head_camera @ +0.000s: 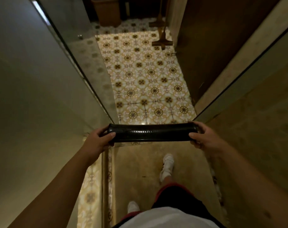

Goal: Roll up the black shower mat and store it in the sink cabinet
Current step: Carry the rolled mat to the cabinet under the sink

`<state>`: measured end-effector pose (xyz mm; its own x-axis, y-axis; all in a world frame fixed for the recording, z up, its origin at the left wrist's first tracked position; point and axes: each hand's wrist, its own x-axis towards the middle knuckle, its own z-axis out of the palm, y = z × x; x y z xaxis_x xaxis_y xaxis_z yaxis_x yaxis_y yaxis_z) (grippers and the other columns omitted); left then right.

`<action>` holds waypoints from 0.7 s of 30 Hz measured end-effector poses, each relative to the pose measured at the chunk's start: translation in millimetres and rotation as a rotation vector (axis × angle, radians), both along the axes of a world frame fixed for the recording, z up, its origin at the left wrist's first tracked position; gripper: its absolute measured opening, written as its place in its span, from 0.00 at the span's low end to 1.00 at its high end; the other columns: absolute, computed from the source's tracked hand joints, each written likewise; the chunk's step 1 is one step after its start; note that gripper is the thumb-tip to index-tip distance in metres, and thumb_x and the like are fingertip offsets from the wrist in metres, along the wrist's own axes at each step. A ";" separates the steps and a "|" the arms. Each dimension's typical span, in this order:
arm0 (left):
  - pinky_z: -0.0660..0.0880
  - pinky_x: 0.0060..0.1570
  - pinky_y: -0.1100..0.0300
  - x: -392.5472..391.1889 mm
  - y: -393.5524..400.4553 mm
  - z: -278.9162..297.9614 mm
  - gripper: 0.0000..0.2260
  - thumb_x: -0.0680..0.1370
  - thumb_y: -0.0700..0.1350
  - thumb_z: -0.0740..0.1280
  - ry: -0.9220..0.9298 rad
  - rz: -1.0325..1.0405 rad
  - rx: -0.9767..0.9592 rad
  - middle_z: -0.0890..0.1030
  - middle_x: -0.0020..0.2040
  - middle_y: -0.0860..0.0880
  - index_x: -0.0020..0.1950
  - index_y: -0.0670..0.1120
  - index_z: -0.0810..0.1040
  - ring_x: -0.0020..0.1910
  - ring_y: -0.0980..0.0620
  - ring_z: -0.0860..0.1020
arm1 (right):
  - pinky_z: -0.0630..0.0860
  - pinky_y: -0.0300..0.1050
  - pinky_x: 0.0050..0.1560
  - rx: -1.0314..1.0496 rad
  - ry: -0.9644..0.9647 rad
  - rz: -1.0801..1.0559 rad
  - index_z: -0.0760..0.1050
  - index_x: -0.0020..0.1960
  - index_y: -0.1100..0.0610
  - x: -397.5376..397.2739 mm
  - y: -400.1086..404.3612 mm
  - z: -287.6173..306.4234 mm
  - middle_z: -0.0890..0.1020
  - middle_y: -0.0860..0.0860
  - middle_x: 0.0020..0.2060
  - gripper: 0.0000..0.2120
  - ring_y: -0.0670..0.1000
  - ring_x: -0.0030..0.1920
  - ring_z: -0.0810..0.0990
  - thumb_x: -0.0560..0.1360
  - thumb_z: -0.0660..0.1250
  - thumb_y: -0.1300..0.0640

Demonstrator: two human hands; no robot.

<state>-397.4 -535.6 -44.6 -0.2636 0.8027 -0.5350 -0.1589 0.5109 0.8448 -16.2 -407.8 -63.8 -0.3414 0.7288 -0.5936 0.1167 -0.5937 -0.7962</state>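
The black shower mat [152,133] is rolled into a tight horizontal tube, held out in front of me at about waist height. My left hand [99,139] grips its left end, thumb on top and fingers curled behind. My right hand [204,136] grips the right end the same way. The roll hangs over the threshold between a plain tan shower floor and the patterned tile floor beyond. No sink cabinet shows in the head view.
A glass shower panel [71,51] runs along my left and another glass edge [245,74] on my right, leaving a narrow opening. Patterned tiles [146,76] stretch ahead. A wooden-handled floor tool [162,41] and a brown bin [107,12] stand at the far end. My white shoes [167,165] are below.
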 end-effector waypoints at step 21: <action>0.72 0.26 0.69 33.3 248.5 21.6 0.25 0.72 0.37 0.73 0.223 -0.004 0.014 0.80 0.46 0.48 0.65 0.48 0.70 0.34 0.56 0.80 | 0.72 0.41 0.31 0.090 -0.077 0.147 0.72 0.62 0.41 9.6 280.1 26.7 0.77 0.55 0.48 0.21 0.49 0.35 0.77 0.74 0.69 0.60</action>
